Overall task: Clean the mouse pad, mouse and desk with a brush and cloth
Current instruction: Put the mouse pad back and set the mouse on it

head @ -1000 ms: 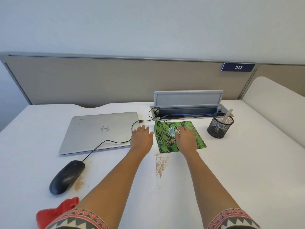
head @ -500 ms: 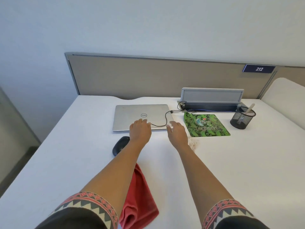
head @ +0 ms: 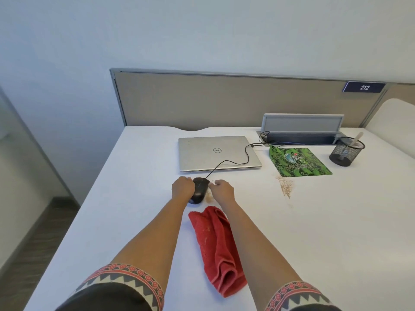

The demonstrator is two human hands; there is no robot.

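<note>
Both hands reach out over the white table and meet at the black wired mouse, which lies in front of the closed silver laptop. The left hand is curled against the mouse's left side, touching it, its fingers bent in; whether they actually grip the mouse cannot be told from this angle. The right hand sits just beside the mouse's right side with its fingers curled loosely, and it is not clear that it touches the mouse or holds anything. The mouse's thin black cable runs up across the laptop lid to the open cable tray at the back of the table.

A small patch of brownish crumbs lies on the table just right of the mouse, under the right hand. A crumpled red cloth lies flat between the two forearms, nearer the person than the mouse and apart from it. The green patterned mouse pad lies to the right of the laptop, just in front of the cable tray, with a larger scatter of brownish dust on the table near its front left corner. A black mesh pen holder stands right of the mouse pad with a pale handle sticking out of it.
</note>
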